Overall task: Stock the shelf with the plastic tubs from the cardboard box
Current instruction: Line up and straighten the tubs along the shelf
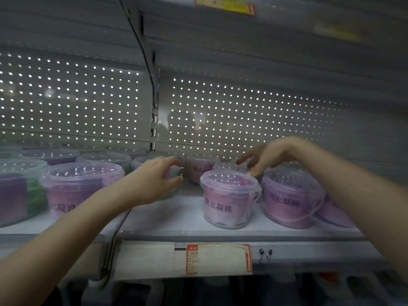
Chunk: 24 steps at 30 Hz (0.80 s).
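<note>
While spread, right hand (271, 155) just above front tub (227, 202); left hand (159, 180) cupping rear tub (174, 171).

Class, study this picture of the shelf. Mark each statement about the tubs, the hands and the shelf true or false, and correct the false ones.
1. The tubs on the shelf have clear lids. True.
2. The right hand grips the front tub by its handle. False: it reaches, fingers spread, over a rear tub; the handle hangs untouched.
3. A red-bordered price tag sits on the shelf's front edge. True.
4. The back panel is solid. False: it is full of small holes.
5. The left hand lies flat on the shelf floor. False: its fingers and thumb curl round a middle tub.
</note>
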Available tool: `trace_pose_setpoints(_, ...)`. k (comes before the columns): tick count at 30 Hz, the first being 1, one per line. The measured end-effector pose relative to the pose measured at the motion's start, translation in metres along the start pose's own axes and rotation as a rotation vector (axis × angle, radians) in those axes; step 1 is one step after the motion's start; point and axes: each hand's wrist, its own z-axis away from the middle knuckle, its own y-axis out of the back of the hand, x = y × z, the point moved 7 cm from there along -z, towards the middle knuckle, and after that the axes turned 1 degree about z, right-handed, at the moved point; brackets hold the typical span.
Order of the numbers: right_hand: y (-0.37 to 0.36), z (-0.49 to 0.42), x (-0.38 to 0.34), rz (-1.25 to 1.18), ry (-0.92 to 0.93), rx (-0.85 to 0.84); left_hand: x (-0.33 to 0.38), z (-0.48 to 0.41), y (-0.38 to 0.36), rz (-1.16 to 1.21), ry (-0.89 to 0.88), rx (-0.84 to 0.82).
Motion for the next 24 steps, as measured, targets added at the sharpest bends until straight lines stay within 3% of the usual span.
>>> trace_pose_setpoints(3,-0.004,0.002,-0.002,-0.038,0.049,-0.008,0.002,0.006,0.004,-0.015,-0.004,0.011)
trace_pose_setpoints(10,-0.002,-0.010,-0.034,0.081,0.122,0.224,-0.002,0.018,0.018,-0.014,-0.003,0.034)
trace_pose_setpoints(13,-0.001,-0.009,-0.045,0.109,0.157,0.242,-0.001,0.019,0.020,-0.010,-0.009,0.026)
trace_pose_setpoints(21,-0.009,0.002,-0.062,-0.073,0.290,0.368,0.000,0.018,0.020,0.012,-0.026,0.035)
trace_pose_setpoints(24,-0.009,-0.002,-0.071,-0.030,0.286,0.373,0.001,0.018,0.022,0.015,-0.034,0.045)
